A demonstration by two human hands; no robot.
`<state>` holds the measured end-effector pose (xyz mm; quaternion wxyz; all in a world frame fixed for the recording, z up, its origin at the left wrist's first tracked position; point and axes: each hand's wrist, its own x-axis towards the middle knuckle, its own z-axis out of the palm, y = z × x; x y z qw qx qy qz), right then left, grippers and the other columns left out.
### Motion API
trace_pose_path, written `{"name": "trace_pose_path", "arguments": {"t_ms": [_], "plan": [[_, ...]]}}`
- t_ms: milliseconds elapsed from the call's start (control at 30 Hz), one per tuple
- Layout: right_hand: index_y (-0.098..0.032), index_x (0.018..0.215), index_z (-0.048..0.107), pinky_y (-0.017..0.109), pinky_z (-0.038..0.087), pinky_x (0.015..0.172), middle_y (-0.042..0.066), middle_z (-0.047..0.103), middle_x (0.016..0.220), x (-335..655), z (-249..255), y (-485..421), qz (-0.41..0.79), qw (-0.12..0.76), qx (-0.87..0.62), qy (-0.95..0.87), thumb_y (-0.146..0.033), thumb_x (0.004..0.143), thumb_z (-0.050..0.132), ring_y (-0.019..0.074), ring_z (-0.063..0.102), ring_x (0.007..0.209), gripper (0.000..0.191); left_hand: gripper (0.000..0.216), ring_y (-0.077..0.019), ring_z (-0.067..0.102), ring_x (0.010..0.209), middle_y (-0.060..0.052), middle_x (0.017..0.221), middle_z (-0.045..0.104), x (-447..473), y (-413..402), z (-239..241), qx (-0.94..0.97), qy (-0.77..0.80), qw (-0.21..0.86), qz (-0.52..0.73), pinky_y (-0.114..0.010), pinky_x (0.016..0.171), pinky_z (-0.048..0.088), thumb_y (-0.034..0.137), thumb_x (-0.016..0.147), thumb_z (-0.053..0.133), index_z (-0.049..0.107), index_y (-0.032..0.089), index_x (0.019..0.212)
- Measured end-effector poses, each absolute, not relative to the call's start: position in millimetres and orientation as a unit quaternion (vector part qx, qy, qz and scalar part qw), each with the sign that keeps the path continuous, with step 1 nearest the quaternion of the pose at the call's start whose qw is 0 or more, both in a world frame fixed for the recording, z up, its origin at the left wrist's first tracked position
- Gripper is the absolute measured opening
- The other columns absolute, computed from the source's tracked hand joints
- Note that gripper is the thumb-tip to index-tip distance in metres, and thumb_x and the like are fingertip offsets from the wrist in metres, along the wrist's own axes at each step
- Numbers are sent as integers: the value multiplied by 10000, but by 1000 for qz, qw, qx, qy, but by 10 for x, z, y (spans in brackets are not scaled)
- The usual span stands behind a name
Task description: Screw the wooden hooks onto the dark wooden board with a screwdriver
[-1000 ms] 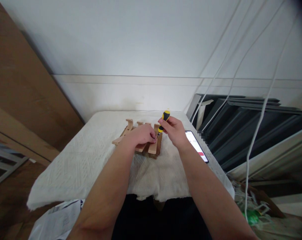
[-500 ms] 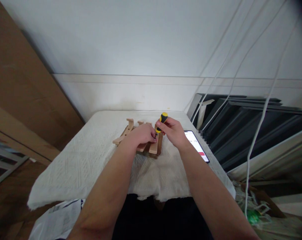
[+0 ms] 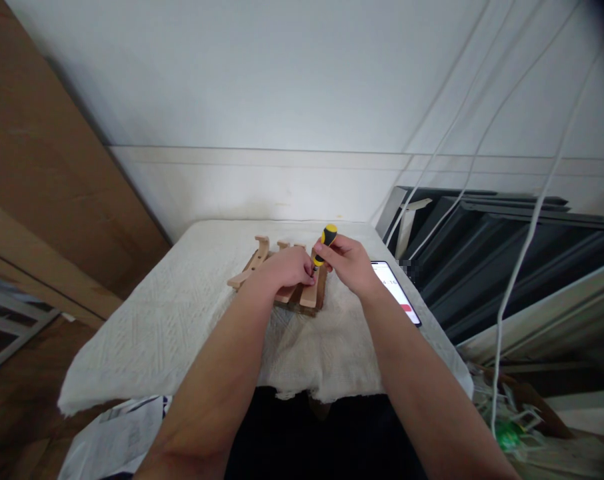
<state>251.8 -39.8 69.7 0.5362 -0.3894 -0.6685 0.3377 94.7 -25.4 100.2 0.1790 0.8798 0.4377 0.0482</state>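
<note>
A small wooden rack of slats (image 3: 262, 257) lies on a white cloth (image 3: 182, 320) that covers a table. My right hand (image 3: 349, 263) is closed round a yellow and black screwdriver (image 3: 325, 241), which stands nearly upright with its tip down on the rack's right slat. My left hand (image 3: 285, 267) rests on top of the rack, fingers curled and pinched right beside the screwdriver tip. What those fingers pinch is too small to see.
A phone (image 3: 397, 292) with a lit screen lies on the cloth just right of my right hand. Dark panels (image 3: 492, 253) lean at the right, with white cables (image 3: 527, 220) hanging across them. A brown board (image 3: 42, 173) leans at the left. Papers (image 3: 117, 437) lie on the floor.
The screwdriver handle has dropped slightly and shifted a little left between the earliest frame and now. Both hands stay on the rack.
</note>
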Motion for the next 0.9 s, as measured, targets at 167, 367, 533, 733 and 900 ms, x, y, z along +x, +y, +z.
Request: {"name": "trace_pose_path", "arguments": {"t_ms": [167,367,533,733,900], "plan": [[-192,773,641,262,389,524,-8,569,647,2522,679,-378,328,531,-401,-671,-541,788,635,126,497,585,350,155,-110,477,506,-24,599,645,946,-249,990,878,442,177,44,-257,535,305,256,742,632,736,152,694],[-193,774,630,266,387,524,-7,567,642,2530,657,-358,312,525,-413,-676,-564,792,617,129,496,577,372,155,-125,493,520,-41,629,663,953,-251,997,879,439,185,35,-272,557,322,241,739,634,750,138,733],[-195,750,602,269,381,523,-3,558,629,2519,670,-372,276,517,-429,-687,-557,819,585,135,499,577,369,135,-128,491,517,-32,599,646,966,-258,1001,874,447,187,40,-274,564,326,230,728,644,748,144,719],[-197,794,611,280,391,555,8,574,659,2500,690,-393,252,512,-427,-702,-513,833,581,148,523,612,320,125,-116,478,508,-19,591,622,928,-263,1025,875,441,194,48,-267,532,309,233,706,637,714,141,670],[-201,781,593,285,376,563,3,559,654,2501,667,-397,222,518,-437,-701,-501,843,571,152,509,621,308,209,-131,535,587,-26,661,640,919,-351,1157,834,459,229,205,-247,538,364,242,749,530,704,128,763]]}}
